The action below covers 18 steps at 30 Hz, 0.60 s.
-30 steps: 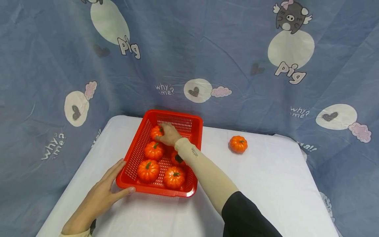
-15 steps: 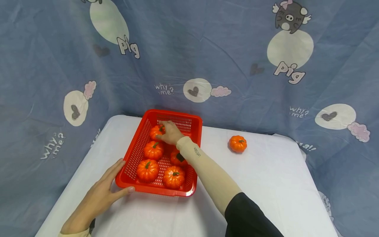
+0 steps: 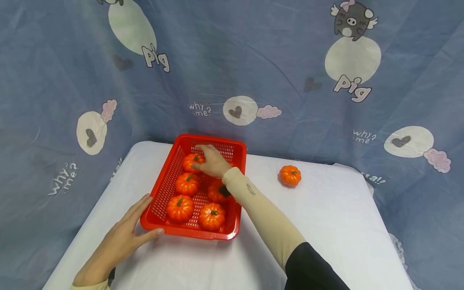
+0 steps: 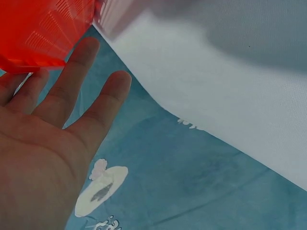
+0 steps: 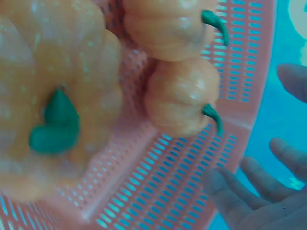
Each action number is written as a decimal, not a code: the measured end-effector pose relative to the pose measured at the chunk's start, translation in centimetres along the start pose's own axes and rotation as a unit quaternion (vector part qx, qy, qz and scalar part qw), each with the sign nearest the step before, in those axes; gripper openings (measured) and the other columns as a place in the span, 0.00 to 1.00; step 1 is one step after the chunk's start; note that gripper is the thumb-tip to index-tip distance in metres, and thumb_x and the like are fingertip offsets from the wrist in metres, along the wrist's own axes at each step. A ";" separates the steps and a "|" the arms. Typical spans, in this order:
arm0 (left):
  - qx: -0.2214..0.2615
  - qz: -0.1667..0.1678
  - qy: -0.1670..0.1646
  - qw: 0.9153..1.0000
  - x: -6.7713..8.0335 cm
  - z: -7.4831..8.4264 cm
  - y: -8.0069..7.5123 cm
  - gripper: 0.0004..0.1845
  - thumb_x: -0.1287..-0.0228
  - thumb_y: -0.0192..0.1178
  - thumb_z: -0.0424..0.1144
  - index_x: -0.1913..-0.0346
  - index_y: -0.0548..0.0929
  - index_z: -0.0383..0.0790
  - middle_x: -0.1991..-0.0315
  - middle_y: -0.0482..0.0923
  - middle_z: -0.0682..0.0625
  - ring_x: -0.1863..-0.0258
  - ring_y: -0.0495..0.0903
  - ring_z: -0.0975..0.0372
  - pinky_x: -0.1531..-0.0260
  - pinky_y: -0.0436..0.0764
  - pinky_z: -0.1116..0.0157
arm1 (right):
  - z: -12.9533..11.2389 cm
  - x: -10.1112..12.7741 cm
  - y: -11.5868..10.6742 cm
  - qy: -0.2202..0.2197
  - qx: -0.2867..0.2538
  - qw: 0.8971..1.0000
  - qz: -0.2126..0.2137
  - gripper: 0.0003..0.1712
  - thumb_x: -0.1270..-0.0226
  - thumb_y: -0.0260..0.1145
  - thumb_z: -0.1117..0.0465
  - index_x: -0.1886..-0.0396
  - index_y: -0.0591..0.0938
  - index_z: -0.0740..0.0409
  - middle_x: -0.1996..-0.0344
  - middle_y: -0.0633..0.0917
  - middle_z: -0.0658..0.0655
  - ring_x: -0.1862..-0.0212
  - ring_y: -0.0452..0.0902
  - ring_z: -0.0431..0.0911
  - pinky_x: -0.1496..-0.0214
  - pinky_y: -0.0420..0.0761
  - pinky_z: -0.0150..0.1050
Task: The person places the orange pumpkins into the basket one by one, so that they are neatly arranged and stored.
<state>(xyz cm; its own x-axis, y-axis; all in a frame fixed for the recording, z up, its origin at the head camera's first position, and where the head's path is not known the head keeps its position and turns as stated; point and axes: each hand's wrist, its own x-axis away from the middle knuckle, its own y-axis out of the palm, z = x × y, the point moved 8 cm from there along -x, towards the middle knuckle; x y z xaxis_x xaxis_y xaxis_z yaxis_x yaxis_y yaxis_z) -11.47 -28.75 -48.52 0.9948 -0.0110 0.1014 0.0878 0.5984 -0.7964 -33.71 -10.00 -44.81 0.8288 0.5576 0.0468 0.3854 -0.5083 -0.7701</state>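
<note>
Left hand (image 3: 121, 241) flat, fingers straight, steadying red perforated plastic basket (image 3: 164, 189). Right hand (image 3: 212, 161) fingers relaxed on far small orange pumpkin (image 3: 191, 162); I'd close around its body, not the stem.

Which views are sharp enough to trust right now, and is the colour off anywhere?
Head view: sharp, evenly lit, true colour; the basket and lone pumpkin read clearly. Left wrist view: soft, the basket corner glows overexposed above the left hand. Right wrist view: blurred at close range, washed out; the nearest pumpkin looks pale orange, the cloth teal.
</note>
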 end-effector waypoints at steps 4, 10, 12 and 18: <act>-0.004 -0.002 -0.002 1.000 -0.1 0.0 -0.1 0.60 0.47 0.63 0.75 0.17 0.46 0.57 0.18 0.47 0.48 0.25 0.56 0.39 0.41 0.62 0.26 | -0.6 0.9 -0.7 -0.006 -0.001 1.000 -0.007 0.46 0.34 0.73 0.51 0.21 0.62 0.51 0.27 0.67 0.58 0.28 0.63 0.49 0.26 0.66 0.43; -0.008 -0.003 -0.003 1.000 -0.1 -0.1 -0.1 0.61 0.47 0.63 0.76 0.17 0.47 0.55 0.18 0.47 0.48 0.25 0.55 0.39 0.40 0.62 0.26 | -1.2 2.2 -1.8 -0.032 0.002 0.999 0.004 0.46 0.35 0.74 0.48 0.22 0.64 0.51 0.29 0.69 0.57 0.29 0.65 0.49 0.26 0.67 0.44; -0.009 -0.004 -0.005 1.000 -0.2 -0.1 -0.1 0.61 0.48 0.63 0.76 0.17 0.47 0.55 0.18 0.47 0.47 0.25 0.55 0.39 0.40 0.63 0.26 | -1.3 2.5 -2.1 -0.040 0.000 0.999 0.006 0.45 0.35 0.74 0.47 0.23 0.65 0.52 0.30 0.71 0.57 0.29 0.65 0.49 0.25 0.66 0.44; -0.012 -0.005 -0.005 1.000 -0.3 0.0 0.0 0.62 0.49 0.63 0.76 0.17 0.48 0.53 0.18 0.48 0.46 0.25 0.56 0.39 0.41 0.63 0.26 | -0.6 3.2 -3.0 -0.042 -0.004 0.999 0.012 0.42 0.35 0.74 0.46 0.25 0.70 0.53 0.31 0.74 0.54 0.27 0.64 0.48 0.24 0.64 0.42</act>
<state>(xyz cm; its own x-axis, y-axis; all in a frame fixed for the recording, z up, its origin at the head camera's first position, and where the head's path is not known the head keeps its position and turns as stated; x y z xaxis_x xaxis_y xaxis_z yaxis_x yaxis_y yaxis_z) -11.75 -28.79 -48.55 0.9933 -0.0084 0.1151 0.0987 0.5791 -0.8093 -31.98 -7.08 -42.01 0.8011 0.5979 -0.0263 0.3690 -0.5281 -0.7648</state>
